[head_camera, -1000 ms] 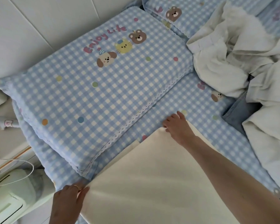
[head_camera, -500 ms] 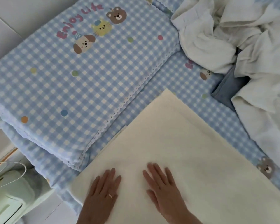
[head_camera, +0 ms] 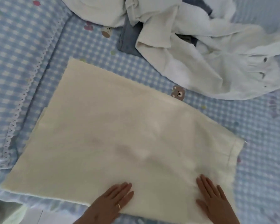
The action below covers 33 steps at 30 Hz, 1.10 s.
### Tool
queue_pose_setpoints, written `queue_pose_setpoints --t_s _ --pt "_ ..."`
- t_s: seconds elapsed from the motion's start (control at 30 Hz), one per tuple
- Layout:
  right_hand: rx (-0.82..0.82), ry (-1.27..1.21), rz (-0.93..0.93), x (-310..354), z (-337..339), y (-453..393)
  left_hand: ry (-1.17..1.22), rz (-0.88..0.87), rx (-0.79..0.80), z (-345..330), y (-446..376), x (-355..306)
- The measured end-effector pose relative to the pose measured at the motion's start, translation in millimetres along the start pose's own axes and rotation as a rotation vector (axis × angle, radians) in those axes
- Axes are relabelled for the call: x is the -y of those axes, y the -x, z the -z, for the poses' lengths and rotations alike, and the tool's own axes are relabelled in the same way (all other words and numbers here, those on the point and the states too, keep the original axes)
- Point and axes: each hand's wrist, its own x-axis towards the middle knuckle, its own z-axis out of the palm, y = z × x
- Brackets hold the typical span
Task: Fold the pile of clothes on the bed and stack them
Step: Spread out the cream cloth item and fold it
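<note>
Left hand (head_camera: 115,199) and right hand (head_camera: 212,196), fingers straight, press flat on cream cloth (head_camera: 120,135) spread on bed (head_camera: 257,143).

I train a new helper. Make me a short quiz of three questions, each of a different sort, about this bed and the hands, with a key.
1. True or false: both hands lie flat with straight fingers on the cream cloth.
2. Which hand wears a ring? A) left hand B) right hand C) neither
3. Fill the gap: the pile of white clothes lies on the checked bed cover, beyond the cloth's ____ edge, seen from the person.

Key: 1 true; 2 A; 3 far.
</note>
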Motion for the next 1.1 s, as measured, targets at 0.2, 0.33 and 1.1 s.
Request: queue_pose_setpoints --t_s 0.2,0.33,1.1 --pt "0.07 -0.036 -0.069 -49.3 -7.1 42.8 0.027 0.096 -0.075 -0.7 -8.6 -17.0" --pt "0.078 0.046 0.19 -56.7 -34.7 68.2 0.1 0.185 -0.015 11.0 -6.5 -22.2" --pt "-0.331 -0.695 -0.442 -161.2 81.1 -133.0 0.204 0.752 0.002 161.3 -277.9 175.9"
